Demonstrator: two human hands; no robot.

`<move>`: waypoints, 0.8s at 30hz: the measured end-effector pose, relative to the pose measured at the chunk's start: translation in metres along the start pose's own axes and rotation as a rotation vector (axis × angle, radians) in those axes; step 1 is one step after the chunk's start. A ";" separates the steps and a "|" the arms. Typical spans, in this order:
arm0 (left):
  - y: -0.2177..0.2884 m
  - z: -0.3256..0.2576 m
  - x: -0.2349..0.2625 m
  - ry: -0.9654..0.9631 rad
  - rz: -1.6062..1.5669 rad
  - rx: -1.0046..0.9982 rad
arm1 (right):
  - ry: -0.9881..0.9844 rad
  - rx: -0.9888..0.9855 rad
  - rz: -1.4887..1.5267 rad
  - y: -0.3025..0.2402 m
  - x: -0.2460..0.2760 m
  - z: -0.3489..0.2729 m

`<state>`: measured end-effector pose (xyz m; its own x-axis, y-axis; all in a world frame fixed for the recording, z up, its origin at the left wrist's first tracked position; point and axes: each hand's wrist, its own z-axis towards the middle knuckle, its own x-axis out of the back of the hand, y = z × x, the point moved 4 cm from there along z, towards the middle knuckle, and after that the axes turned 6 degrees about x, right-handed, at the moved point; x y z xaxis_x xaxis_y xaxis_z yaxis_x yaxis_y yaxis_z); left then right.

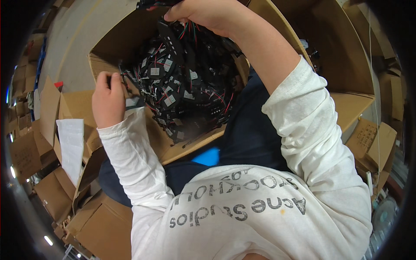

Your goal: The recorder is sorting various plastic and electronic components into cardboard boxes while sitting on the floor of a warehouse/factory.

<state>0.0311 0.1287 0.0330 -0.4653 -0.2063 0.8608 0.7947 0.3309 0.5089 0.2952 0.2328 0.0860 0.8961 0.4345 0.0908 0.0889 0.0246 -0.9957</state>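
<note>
A large cardboard box [190, 149] stands in front of me, heaped with small black electronic parts [190, 99]. Silvery square patches and thin red and black wires show all through the heap. At the far side of the box, my right hand [195, 15] is closed around a bunch of black wired parts [165, 34]; a long black piece and red and green wires hang below it. My left hand [108, 97] is at the box's left edge with its fingers curled in. Whatever it may pinch, next to some dark wires, is hidden.
A second open carton [342, 56] stands to the right, with a few dark parts inside. Flattened and opened cartons [102, 221] lie at the left, along with a white sheet [70, 147]. More boxes [368, 141] are at the right.
</note>
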 end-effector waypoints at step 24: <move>-0.004 0.008 -0.066 -0.368 -1.168 -0.196 | 0.129 0.057 -0.421 0.018 -0.046 0.006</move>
<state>0.0557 0.1483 -0.0262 -0.9902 -0.0038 -0.1393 -0.1391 -0.0276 0.9899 0.2528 0.2189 0.0634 0.8339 0.2603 0.4867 0.4371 0.2270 -0.8703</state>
